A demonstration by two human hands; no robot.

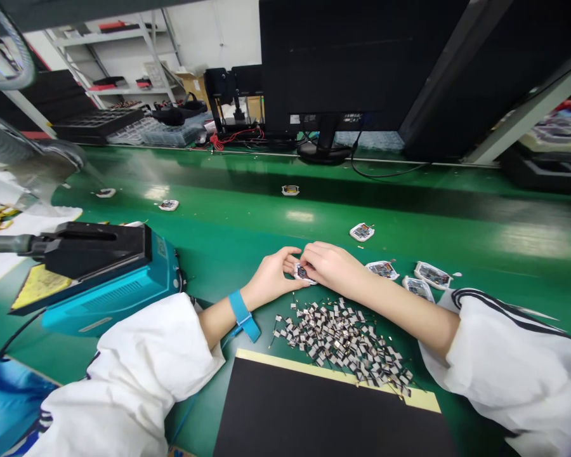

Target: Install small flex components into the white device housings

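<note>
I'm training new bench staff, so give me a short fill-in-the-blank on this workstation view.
1. The blue strap is worn on the person's ____ wrist.
2. The left hand and right hand hold a small white-edged circuit board over the ____ bench mat.
3. A loose heap of small rectangular parts lies between the hands and a black pad with a ____ edge.

Missing words: left; green; yellow.

White sleeves [128, 381], black stripes [499, 311] on the right one, blue wrist strap [240, 311] on the left wrist
</note>
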